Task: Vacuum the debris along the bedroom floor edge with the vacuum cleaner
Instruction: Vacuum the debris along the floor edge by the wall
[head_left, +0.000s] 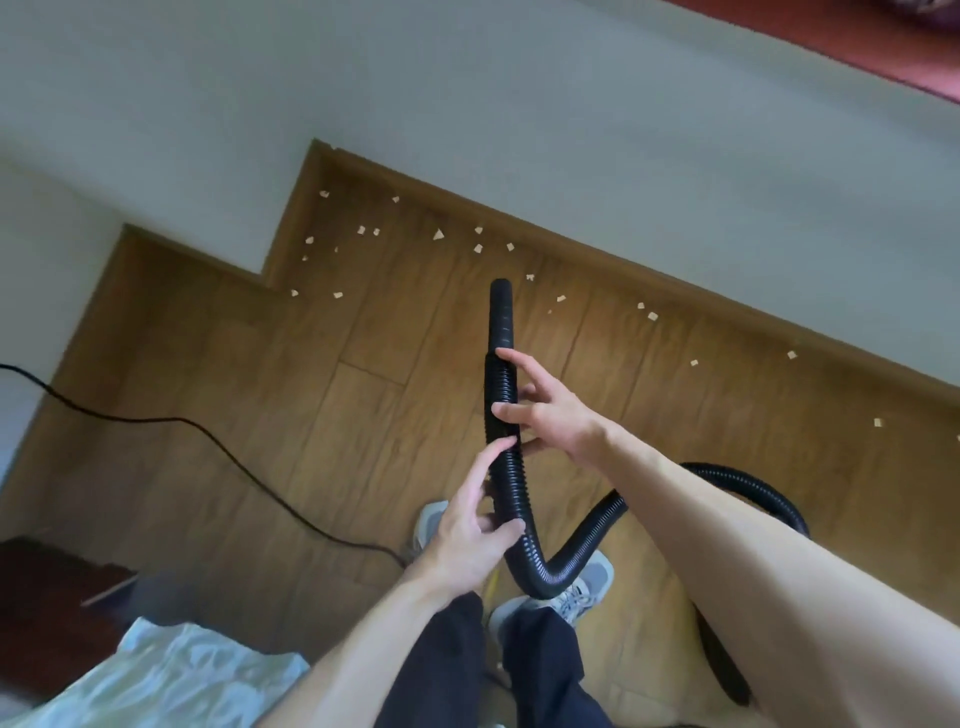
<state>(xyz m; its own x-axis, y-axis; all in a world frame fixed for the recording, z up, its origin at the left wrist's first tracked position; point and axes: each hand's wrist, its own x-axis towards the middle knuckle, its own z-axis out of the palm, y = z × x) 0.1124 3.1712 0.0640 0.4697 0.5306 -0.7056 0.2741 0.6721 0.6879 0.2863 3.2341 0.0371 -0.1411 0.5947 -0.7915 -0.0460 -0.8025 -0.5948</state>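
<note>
Your left hand (467, 540) grips the black ribbed vacuum hose (511, 478) low down. The thumb curls across the front of the hose and the index finger lies straight up along its left side, while the other fingers are tucked behind it. Your right hand (550, 415) is higher on the hose, just below the smooth nozzle end (502, 312). Its fingers (511, 358) are spread and mostly straight, laid across the ribs rather than wrapped round them, and I cannot tell where the thumb sits. The nozzle points away from you, raised above the wooden floor (363, 415). Below your left hand the hose loops down over your grey shoes (582, 592) and runs off to the right under your forearm. The debris (438, 235), small pale scraps, lies scattered on the far floor along the brown skirting board (623, 260), from the wall corner on the left out to the right edge. It lies well apart from the nozzle. A black power cord (208, 431) crosses the floor on the left toward your feet, and pale bedding (197, 670) shows at the near left.
</note>
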